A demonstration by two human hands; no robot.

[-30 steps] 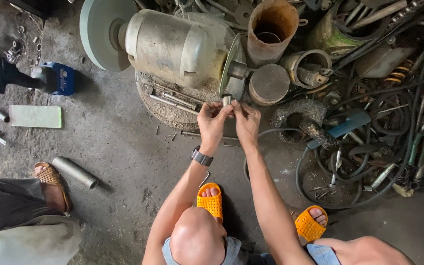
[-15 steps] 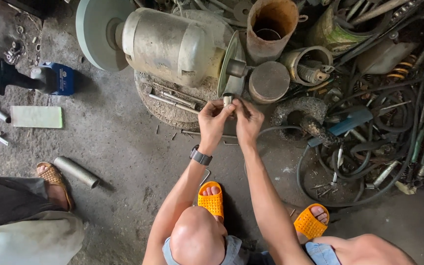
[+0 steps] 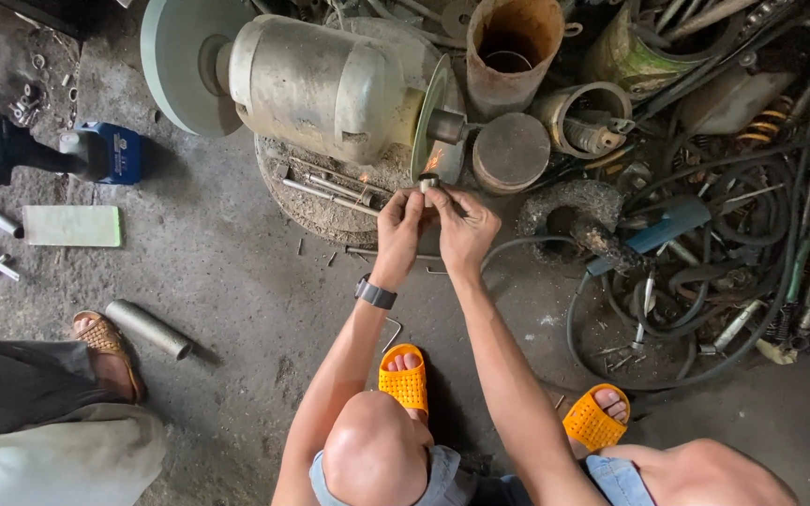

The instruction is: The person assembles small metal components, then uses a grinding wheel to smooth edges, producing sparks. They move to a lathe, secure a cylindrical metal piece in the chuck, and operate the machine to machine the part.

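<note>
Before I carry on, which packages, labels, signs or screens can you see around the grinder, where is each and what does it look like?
Label: white patch on the blue block at the left, by the dark tool; print too small to tell.
Flat pale green rectangular pad or packet, lying on the floor at left; plain top.
Wristwatch, dark band on the left wrist; face not visible.
No signs or screens.

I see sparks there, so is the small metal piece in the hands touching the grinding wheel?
Touching, it seems. In the head view, the small metal piece, pinched by the left hand and right hand, meets the grinding wheel edge, with orange sparks at the meeting point.
</note>
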